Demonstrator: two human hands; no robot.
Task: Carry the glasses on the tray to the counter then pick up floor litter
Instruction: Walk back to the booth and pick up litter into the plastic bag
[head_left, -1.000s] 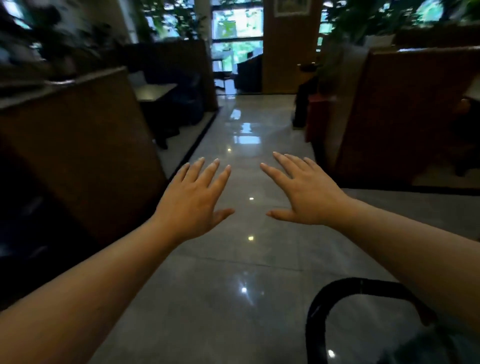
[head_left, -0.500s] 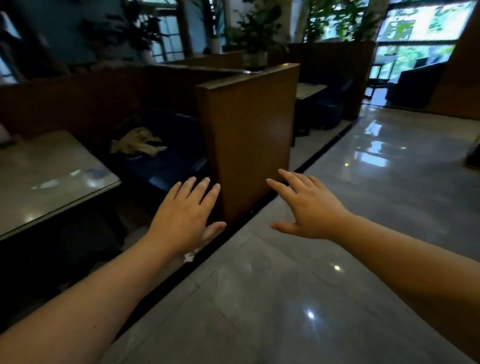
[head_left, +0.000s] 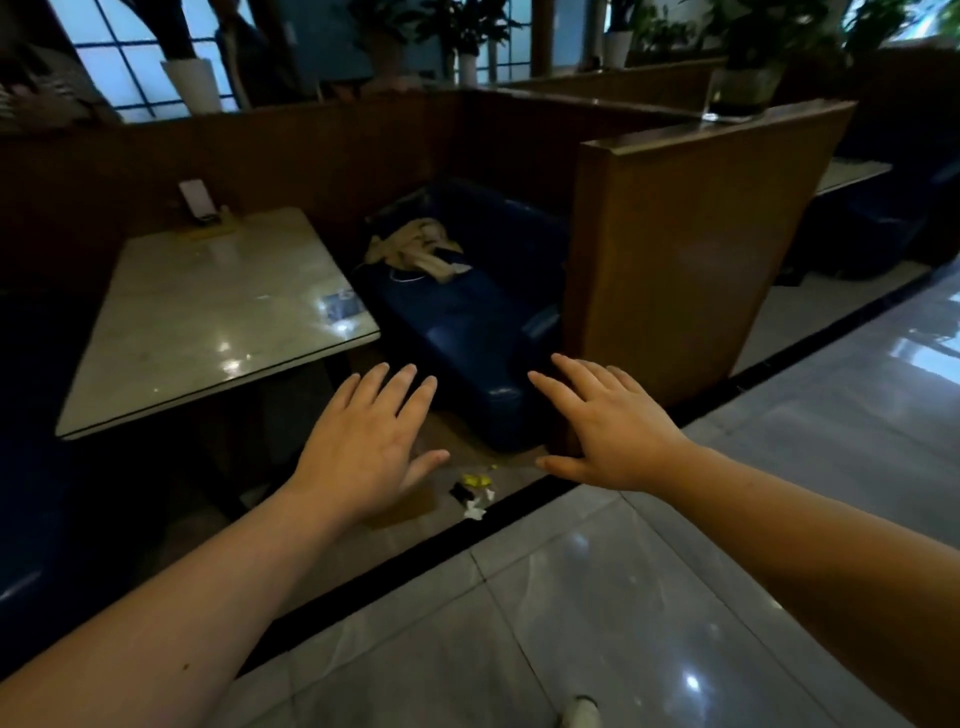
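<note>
Small litter (head_left: 475, 493) lies on the brown floor of a booth, just inside the black floor strip: yellow, black and white scraps in a little heap. My left hand (head_left: 366, 449) hovers to the left of it, palm down, fingers spread, holding nothing. My right hand (head_left: 605, 428) is stretched out above and to the right of the litter, also flat and empty. Neither hand touches the scraps. No tray or glasses are in view.
A pale stone table (head_left: 208, 317) stands at the left of the booth. A blue sofa seat (head_left: 467, 322) with a beige cloth (head_left: 415, 249) on it sits behind the litter. A wooden partition (head_left: 691, 249) rises at the right. Glossy grey tiles (head_left: 597, 613) cover the aisle.
The view has swung left from the aisle to the booth. The table, sofa and floor litter have come into sight. Both hands stay spread and empty in front of me.
</note>
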